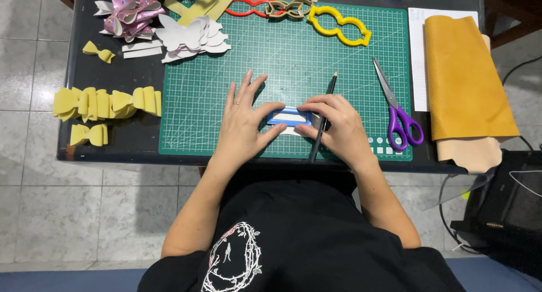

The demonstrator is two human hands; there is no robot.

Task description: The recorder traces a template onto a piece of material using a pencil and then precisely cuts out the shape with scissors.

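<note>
Blue plastic template [289, 116] lies over a white strip on the green cutting mat [339, 60], near its front edge; from the head camera I read my left hand [244, 123] as pressing it flat, fingers spread open and gripping nothing, likely to stop it sliding. My right hand [337, 125] has its fingers closed round a dark pencil [323, 116] at the template's right end, apparently for tracing. Purple-handled scissors [395, 108], a mustard leather roll [466, 77] and yellow bows [107, 103] sit well apart on the tabletop [113, 72]; nothing blocks the hands.
</note>
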